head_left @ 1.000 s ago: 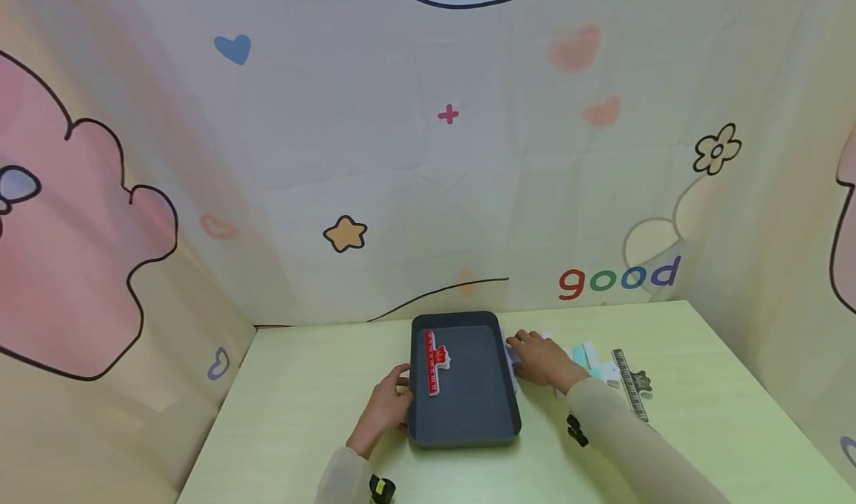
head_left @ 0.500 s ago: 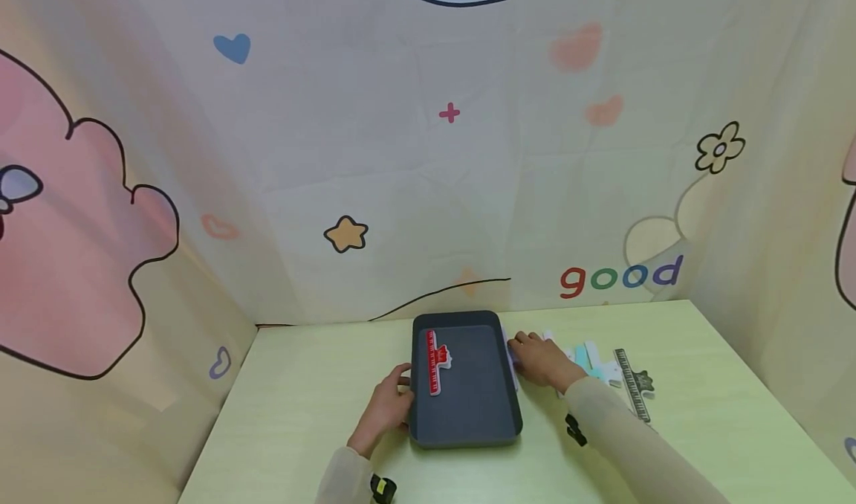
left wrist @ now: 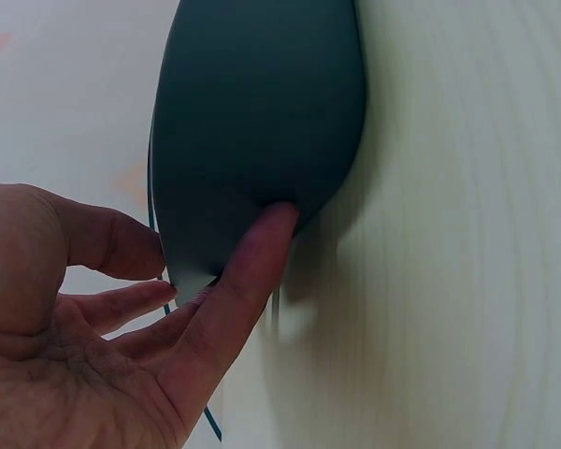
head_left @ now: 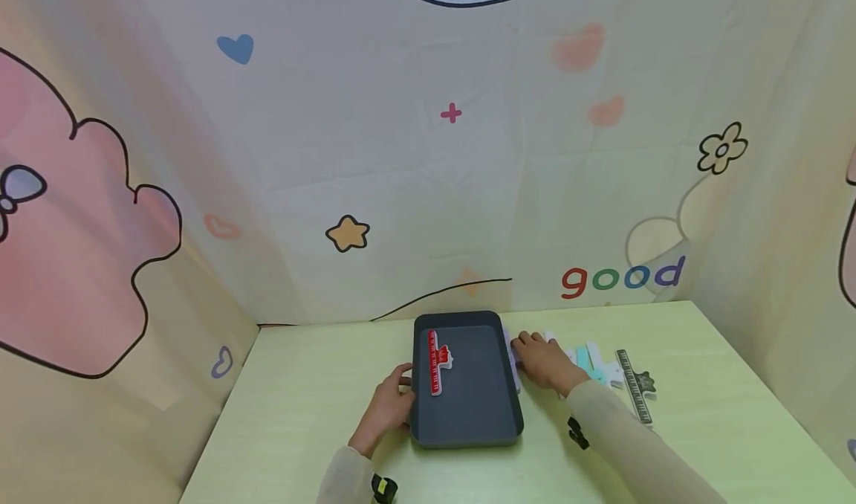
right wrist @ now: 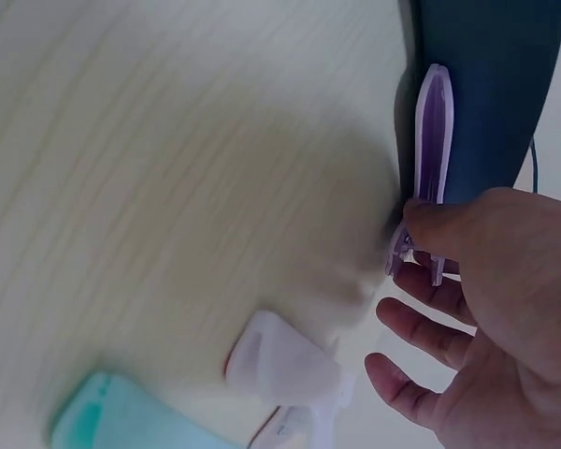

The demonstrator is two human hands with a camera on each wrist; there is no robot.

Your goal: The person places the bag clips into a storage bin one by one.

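A dark grey rectangular tray [head_left: 468, 415] lies on the table. My left hand [head_left: 386, 406] holds its left side; in the left wrist view one finger [left wrist: 262, 257] lies against the outer wall and another digit is at the rim. With thumb and forefinger, my right hand [head_left: 545, 359] pinches the handle end of a purple ruler clip [right wrist: 434, 140]. That clip stands on edge along the tray's right outer wall, its long jaw pointing along the wall. My other right fingers are spread, apart from it. Inside the tray lies a red ruler clip [head_left: 435, 381], near the left wall.
Several more clips lie right of my right hand: a teal one [right wrist: 131, 416], a whitish one [right wrist: 280, 360] and a black one with ruler marks [head_left: 631, 385]. A printed curtain [head_left: 414, 154] rises behind the pale table [head_left: 314, 385] and at both sides.
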